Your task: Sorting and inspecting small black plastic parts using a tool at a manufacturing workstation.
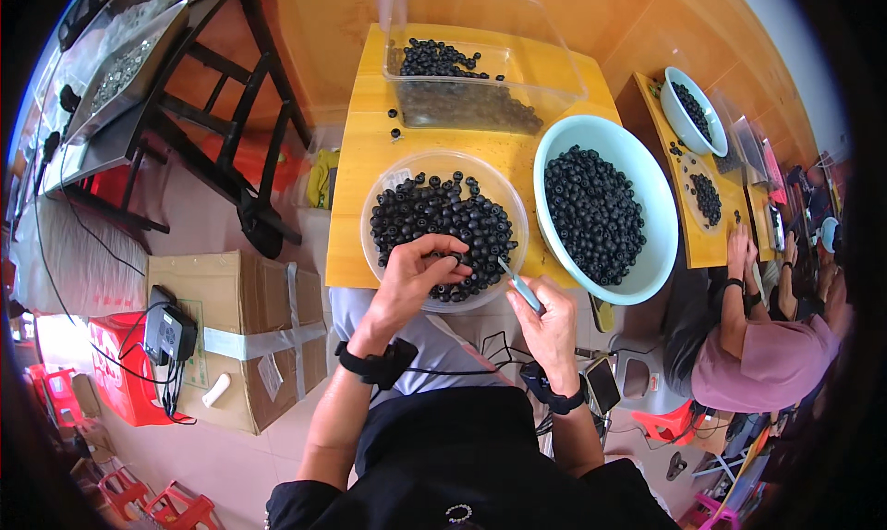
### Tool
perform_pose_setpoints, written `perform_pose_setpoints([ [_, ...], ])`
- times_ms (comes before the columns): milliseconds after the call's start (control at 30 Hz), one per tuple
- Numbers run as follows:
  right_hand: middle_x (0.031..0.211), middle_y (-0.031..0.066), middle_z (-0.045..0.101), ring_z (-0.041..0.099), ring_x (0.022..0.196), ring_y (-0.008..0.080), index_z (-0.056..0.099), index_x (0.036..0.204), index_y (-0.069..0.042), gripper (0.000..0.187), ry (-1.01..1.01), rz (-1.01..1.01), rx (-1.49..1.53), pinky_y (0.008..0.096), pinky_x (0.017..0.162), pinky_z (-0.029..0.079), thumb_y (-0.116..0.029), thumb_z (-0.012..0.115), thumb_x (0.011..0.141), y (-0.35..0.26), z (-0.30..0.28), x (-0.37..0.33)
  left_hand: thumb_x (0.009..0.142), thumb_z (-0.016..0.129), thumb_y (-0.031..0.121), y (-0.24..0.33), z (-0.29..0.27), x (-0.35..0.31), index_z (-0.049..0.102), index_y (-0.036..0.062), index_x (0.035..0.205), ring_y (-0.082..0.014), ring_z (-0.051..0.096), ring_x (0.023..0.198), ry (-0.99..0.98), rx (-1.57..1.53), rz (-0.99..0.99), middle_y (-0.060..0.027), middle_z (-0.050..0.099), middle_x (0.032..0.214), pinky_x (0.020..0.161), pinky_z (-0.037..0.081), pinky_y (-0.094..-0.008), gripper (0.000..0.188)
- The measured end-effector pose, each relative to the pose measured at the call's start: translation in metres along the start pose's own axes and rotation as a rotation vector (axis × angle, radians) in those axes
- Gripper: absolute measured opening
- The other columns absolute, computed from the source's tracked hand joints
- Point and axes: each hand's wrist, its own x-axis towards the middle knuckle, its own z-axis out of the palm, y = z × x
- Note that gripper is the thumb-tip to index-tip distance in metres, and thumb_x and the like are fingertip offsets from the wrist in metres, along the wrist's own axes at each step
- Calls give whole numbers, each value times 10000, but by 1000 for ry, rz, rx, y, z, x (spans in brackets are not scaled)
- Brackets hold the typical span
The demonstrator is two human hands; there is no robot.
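My left hand (413,282) is over the near edge of a round clear plastic tray (373,183), its fingers curled and the thumb close to the index finger. A black bead (452,259) appears pinched at those fingertips, partly hidden. The tray holds many loose, round black beads (434,207), some showing holes. In my right hand (547,325) is a slim tool with a light-blue handle (527,293), perhaps a small knife. Its narrow tip points up and left at the tray's right rim. A pale-blue basin (658,285) full of black beads stands right of the tray.
Behind the tray, a clear rectangular bin (545,77) holds more beads on the yellow wooden table (356,151). A taped cardboard box (249,331) stands at the left, near a black metal frame (217,114). Another person in a pink shirt (758,364) works at the right.
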Motion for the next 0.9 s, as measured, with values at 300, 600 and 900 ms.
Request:
perform_pose_setpoints([
  [300, 702, 62, 583, 467, 523, 132, 670, 932, -5, 181, -83, -3, 66, 276, 468, 348, -128, 707, 804, -24, 6, 10, 903, 594, 62, 5, -6, -23, 592, 15, 1113, -152, 628, 813, -132, -827, -144, -87, 627, 998, 771, 540, -276, 216],
  [600, 710, 81, 583, 585, 553, 245, 677, 980, -53, 236, -182, -157, -113, 345, 486, 427, -211, 711, 807, -41, 9, 13, 867, 643, 61, -3, -6, -25, 597, 30, 1057, -147, 617, 813, -159, -906, -127, -108, 629, 987, 778, 531, -271, 198],
  [900, 702, 67, 576, 609, 572, 247, 677, 966, -76, 225, -181, -178, -171, 346, 502, 458, -215, 725, 796, -40, 13, 12, 840, 684, 93, -7, -7, -25, 567, 27, 1046, -143, 613, 787, -177, -913, -136, -125, 609, 978, 764, 525, -261, 245],
])
